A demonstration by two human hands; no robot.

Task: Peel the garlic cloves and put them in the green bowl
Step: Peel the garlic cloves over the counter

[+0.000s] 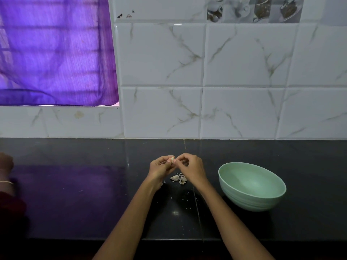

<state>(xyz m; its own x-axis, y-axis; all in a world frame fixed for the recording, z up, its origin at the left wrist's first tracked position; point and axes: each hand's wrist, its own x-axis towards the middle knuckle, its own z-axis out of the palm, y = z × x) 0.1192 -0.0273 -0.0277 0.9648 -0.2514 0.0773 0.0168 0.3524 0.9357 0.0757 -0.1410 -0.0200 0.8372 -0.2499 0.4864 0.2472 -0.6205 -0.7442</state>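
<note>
Pale garlic clove [172,158] pinched between curled fingers of left hand [161,167] and right hand [190,167]

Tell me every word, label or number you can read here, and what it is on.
None can be read.
Green bowl: plain, no label or brand visible.
Picture tiles at the top of the wall: cups and desserts only, no lettering that shows.
Small dark marks on a wall tile: too small and blurred to tell if they are text.

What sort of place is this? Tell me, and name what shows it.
Most likely a home kitchen. A dark stone counter runs under a wall of white marbled tiles, one row printed with cups and food. On the counter stand a green bowl and scraps of garlic peel, beside a purple curtain.
</note>
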